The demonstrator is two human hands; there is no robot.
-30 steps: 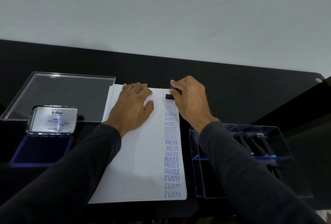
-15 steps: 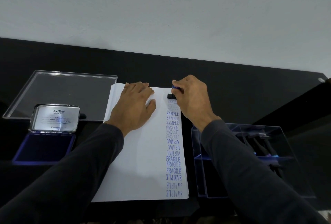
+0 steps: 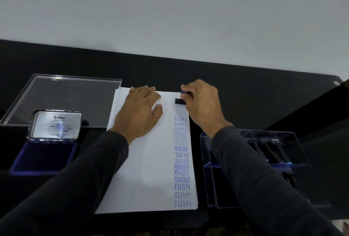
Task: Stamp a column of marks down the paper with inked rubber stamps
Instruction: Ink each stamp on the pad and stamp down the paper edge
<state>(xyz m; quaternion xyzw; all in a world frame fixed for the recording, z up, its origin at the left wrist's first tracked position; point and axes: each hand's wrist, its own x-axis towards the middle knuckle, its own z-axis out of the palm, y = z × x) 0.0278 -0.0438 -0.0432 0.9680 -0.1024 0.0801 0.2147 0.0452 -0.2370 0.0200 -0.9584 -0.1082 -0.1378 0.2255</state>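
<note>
R hand (image 3: 203,103) grips the stamp (image 3: 181,99), fingers curled round its blue handle, w/ the black base down on the paper (image 3: 147,160) at the far end of the column (image 3: 181,156). L hand (image 3: 140,111) lies flat on the paper, fingers straight, just left of the stamp, pinning the sheet.

The column runs along the paper's right edge, near to far: SAMPLE, FRAGILE, AIR MAIL, FAX OUT, SAMPLE, then a few marks right by the stamp too faint to read. Ink pad (image 3: 44,158) sits open at near left, well apart from the paper, lid (image 3: 56,125) propped up behind it. Clear tray (image 3: 62,99) at far left. Clear box (image 3: 264,167) w/ more stamps to the right of the paper.

Judgement: the column looks nearly done; the stamp is at or close to the paper's far edge.

Risks from here:
- Faint print: the last marks are already pale, so the stamp prob. needs re-inking; another press w/o ink gives a ghost mark.
- Smear or double mark if the stamp rocks or slides on lift-off; a straight-up lift avoids it.
- Mark running off the far edge, since little paper is left there.
- Sheet shifting if the L hand lets go before the stamp is off; it's a loose stack, so the top sheet could slide.
- R sleeve or wrist lies close to the column and could drag over wet ink.
</note>
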